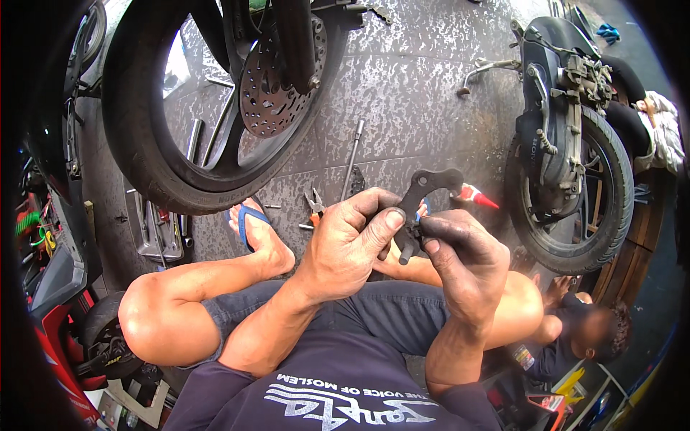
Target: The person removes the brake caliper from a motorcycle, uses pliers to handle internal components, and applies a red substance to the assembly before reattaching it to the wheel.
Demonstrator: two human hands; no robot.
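Note:
My left hand grips a dark metal bracket, its thumb pressed near the middle of the part. My right hand is closed at the bracket's lower end, thumb and fingers pinched by a short dark pin; whatever small piece is between them is mostly hidden. Both hands are held above my crossed legs. Behind them on the floor lie pliers, a long steel extension bar and a white tube with a red nozzle. A front wheel with a drilled brake disc stands upper left.
A partly stripped scooter rear wheel stands right, beside a wooden bench. Another person sits at lower right; someone else's legs show above. A tool tray lies left, near red and black bodywork.

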